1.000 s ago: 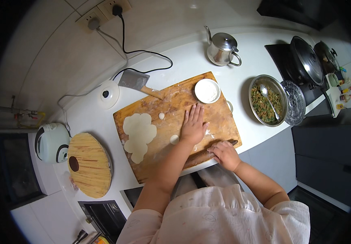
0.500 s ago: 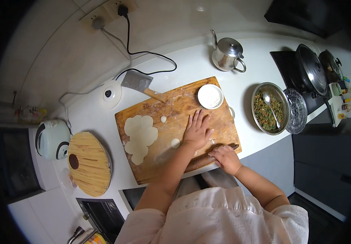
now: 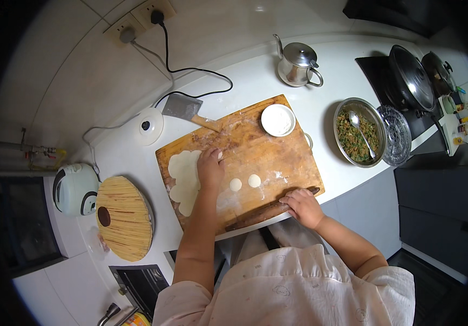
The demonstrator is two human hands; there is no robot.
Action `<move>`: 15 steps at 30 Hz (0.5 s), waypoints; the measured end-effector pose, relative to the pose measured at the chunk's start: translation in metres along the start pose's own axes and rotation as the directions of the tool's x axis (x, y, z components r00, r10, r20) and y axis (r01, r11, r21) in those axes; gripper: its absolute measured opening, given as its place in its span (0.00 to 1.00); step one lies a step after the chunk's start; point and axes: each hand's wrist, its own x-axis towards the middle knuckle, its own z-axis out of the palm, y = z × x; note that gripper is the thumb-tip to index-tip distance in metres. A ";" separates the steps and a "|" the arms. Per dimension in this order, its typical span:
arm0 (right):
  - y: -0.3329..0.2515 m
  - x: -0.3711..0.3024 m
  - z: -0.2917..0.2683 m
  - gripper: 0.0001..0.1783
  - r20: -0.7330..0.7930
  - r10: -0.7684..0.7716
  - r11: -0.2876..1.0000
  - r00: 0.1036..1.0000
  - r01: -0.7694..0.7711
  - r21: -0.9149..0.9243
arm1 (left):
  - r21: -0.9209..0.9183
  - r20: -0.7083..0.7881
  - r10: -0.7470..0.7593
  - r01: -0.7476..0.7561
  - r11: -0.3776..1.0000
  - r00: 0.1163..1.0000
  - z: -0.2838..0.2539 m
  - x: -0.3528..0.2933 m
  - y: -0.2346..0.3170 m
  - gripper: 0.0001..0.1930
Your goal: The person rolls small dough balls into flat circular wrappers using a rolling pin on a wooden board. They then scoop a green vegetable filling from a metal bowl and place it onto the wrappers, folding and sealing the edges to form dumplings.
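My left hand [image 3: 210,167] is over the left part of the wooden board [image 3: 277,155], its fingers curled around a small dough piece [image 3: 220,156] that shows partly at their edge. Beside it lie several overlapping thin dough wrappers [image 3: 185,176], partly covered by the hand. Two small flattened dough rounds, a left one [image 3: 235,185] and a right one [image 3: 254,180], rest on the board's middle. At the board's near edge my right hand [image 3: 303,208] is closed over the right end of a dark wooden rolling pin [image 3: 258,215].
A white bowl of flour [image 3: 278,120] stands on the board's far corner, and a cleaver [image 3: 182,106] overlaps its far edge. To the right is a steel bowl of chopped filling [image 3: 358,136] with a spoon. A kettle [image 3: 298,62] stands behind; a round straw lid [image 3: 128,218] is left.
My left hand has lifted off the board's middle, uncovering a flattened dough round, and moved left onto the small dough piece. My right hand stays on the rolling pin.
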 end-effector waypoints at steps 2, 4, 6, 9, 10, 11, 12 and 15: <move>-0.002 0.001 0.001 0.24 0.003 0.000 1.000 1.000 0.000 -0.014 | -0.043 0.025 -0.043 0.044 0.998 0.999 -0.001 -0.006 -0.001 0.13; -0.003 0.000 0.002 0.24 0.000 -0.002 1.000 1.000 0.002 -0.016 | -0.093 0.062 -0.073 0.079 0.993 0.995 -0.004 -0.018 -0.001 0.11; -0.006 -0.001 0.004 0.24 -0.010 -0.005 1.000 1.000 0.005 -0.011 | -0.139 0.118 -0.073 0.089 0.986 0.990 -0.014 -0.035 -0.001 0.11; -0.011 0.000 0.009 0.23 -0.034 -0.014 1.000 0.999 0.014 -0.003 | -0.173 0.257 0.006 0.040 0.984 0.966 -0.031 -0.075 -0.004 0.12; -0.011 0.000 0.011 0.23 -0.036 -0.018 1.000 0.999 0.018 -0.005 | -0.177 0.308 0.043 0.013 0.984 0.950 -0.038 -0.089 -0.003 0.13; -0.013 0.000 0.014 0.23 -0.039 -0.021 1.000 0.999 0.021 -0.008 | -0.167 0.360 0.084 -0.025 0.986 0.929 -0.047 -0.102 0.001 0.14; -0.015 0.001 0.015 0.23 -0.035 -0.028 1.000 0.999 0.028 -0.005 | -0.167 0.359 0.094 -0.036 0.985 0.929 -0.054 -0.106 0.005 0.17; -0.023 0.004 0.018 0.23 -0.031 -0.048 0.999 0.998 0.047 -0.003 | -0.157 0.249 0.084 -0.045 0.987 0.965 -0.062 -0.112 0.012 0.25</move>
